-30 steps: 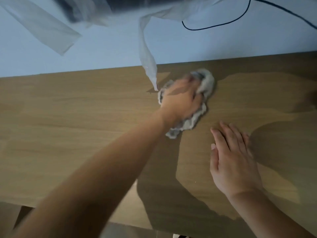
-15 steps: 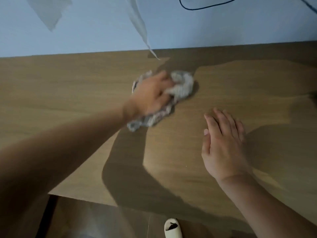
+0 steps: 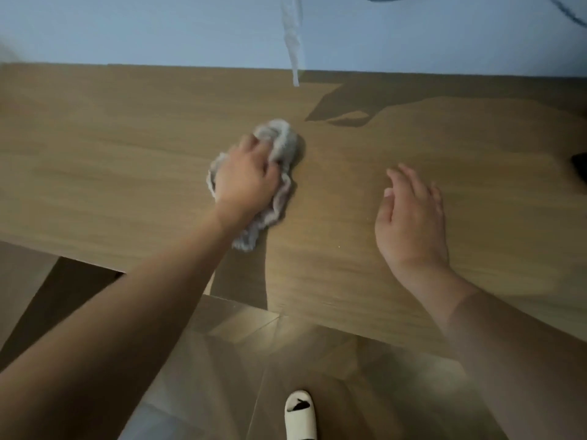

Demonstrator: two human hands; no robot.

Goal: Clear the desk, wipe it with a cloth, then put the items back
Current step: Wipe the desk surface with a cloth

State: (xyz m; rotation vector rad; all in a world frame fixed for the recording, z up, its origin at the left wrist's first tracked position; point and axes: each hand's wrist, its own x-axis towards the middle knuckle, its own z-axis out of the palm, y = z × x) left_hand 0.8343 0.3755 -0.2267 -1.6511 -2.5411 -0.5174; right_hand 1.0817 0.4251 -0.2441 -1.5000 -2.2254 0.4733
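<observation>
Since the cloth has slid left across the worktop over the last second, I read wiping as mid-pass: left hand bunches and presses it, right hand rests spread and empty nearby, items not yet back

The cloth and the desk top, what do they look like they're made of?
Cloth: soft grey fabric, probably terry or microfibre; it bunches and folds under the left hand. Desk: matt wood-grain surface with faint lengthwise streaks and no shine, likely laminate or veneer; solid wood can't be ruled out.
</observation>
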